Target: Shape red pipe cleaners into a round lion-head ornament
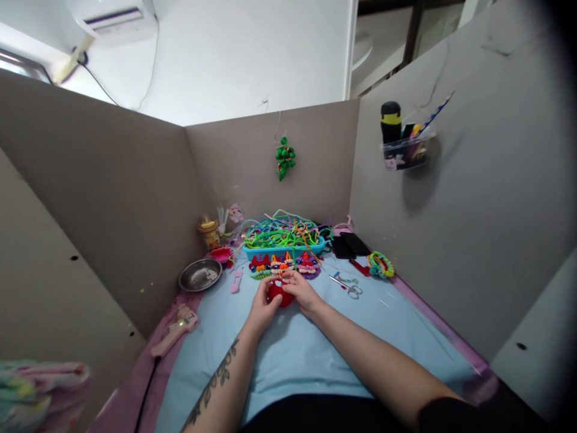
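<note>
Between my two hands is a small red rounded piece [281, 296], its upper part partly hidden by fingers; I cannot make out its exact kind. My left hand [265, 300] curls around its left side with the thumb on the front. From the right, my right hand [301, 292] grips it with fingers over the top. Just beyond my fingertips lie several colourful pieces with red, orange and purple tops [283, 264]. Behind them stands a blue basket [288, 253] heaped with coloured fuzzy strands [283, 231].
Scissors [347, 287] lie to the right, near black phones [349, 245] and a yellow-green ring bundle [381, 264]. At left are a metal bowl [201, 275], a pink clip-like tool [236, 281] and a corded pink glue gun [177, 332]. Grey partitions [270, 162] enclose the table.
</note>
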A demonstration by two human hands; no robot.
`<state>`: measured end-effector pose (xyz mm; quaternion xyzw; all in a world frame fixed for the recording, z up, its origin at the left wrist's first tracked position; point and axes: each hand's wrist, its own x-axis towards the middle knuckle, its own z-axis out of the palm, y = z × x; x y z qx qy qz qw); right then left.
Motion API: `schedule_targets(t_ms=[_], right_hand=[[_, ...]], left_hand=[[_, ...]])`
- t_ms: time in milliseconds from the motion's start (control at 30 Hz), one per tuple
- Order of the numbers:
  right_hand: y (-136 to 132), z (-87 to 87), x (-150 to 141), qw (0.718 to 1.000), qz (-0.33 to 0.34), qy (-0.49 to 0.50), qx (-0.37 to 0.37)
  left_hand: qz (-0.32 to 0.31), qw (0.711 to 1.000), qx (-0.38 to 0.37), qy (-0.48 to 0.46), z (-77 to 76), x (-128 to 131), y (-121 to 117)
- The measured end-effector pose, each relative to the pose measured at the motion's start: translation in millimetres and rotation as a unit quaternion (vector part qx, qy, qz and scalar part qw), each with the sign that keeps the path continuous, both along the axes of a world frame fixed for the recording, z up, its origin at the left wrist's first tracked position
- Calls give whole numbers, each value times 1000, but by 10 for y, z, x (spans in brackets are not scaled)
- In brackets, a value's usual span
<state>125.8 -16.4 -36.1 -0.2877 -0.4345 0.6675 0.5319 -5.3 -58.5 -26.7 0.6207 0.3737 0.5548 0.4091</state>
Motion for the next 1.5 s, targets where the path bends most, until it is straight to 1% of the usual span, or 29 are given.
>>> schedule_targets(t_ms=[100,267,400,500,567,667,733,867,967,1033,1133,1200,1267,1333,1433,1500], right_hand=[[4,-13,6,1000,-6,-25,17],[-33,-15,23,995,-29,-76,65],[-41,-13,23,993,-36,-93,64],[-6,16,53,995,-39,-67,60],[22,50,102,993,-57,-56,84],[45,103,188,983,-61,-101,143],[46,125,232,973,-52,-143,172],[49,145,272,947,-76,-196,242],[34,166,279,930,-103,-206,286],[-3,185,264,925,-94,-211,303],[-77,206,201,914,-74,-241,318],[-111,207,151,903,-90,-270,322],[-116,203,117,896,-110,-287,321],[-91,200,115,901,-121,-275,312],[-30,200,168,935,-135,-205,258],[-4,201,217,957,-113,-163,210]], left_hand=[[5,1000,2,2,-4,-5,6],[25,1000,3,14,-17,-18,21],[24,999,-2,27,-34,-42,40],[25,999,-12,-18,-40,-60,61],[21,997,-31,-74,-34,-65,70],[8,988,-69,-136,-18,-62,67],[-1,986,-84,-143,-11,-57,61],[-17,990,-86,-110,-33,-53,57],[-30,996,-72,-42,-65,-47,48],[-54,997,-54,2,-76,-34,30],[-97,994,-38,28,-73,-8,-1],[-106,993,-36,31,-64,8,-11],[-103,994,-37,15,-49,18,-11],[-106,993,-46,-30,-29,16,-6],[-98,984,-80,-123,14,-8,-2],[-77,976,-103,-174,40,-33,0]])
